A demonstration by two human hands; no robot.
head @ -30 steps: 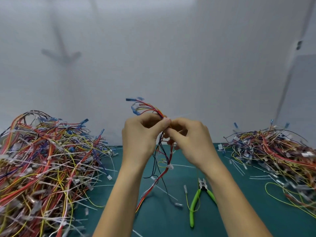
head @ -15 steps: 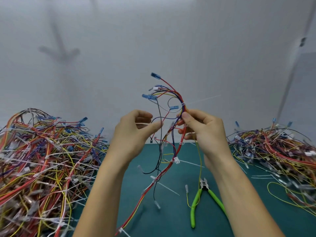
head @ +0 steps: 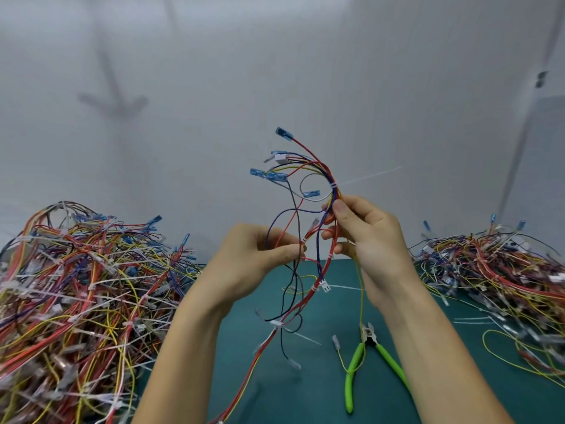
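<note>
Wire harness [head: 334, 194] held up in the air over the green mat [head: 305, 387], between both hands, blue terminals [head: 284, 133] fanning out on top, lower end trailing down toward the mat. Right hand [head: 373, 237] grips the bundle, thumb just below the white cable tie [head: 334, 185]. Left hand [head: 253, 258] pinches a side branch of wires between thumb and fingertips. Green cutters [head: 356, 365] lie on the mat near the right forearm. Left wire pile [head: 76, 286] and right wire pile [head: 504, 270] sit well apart.
</note>
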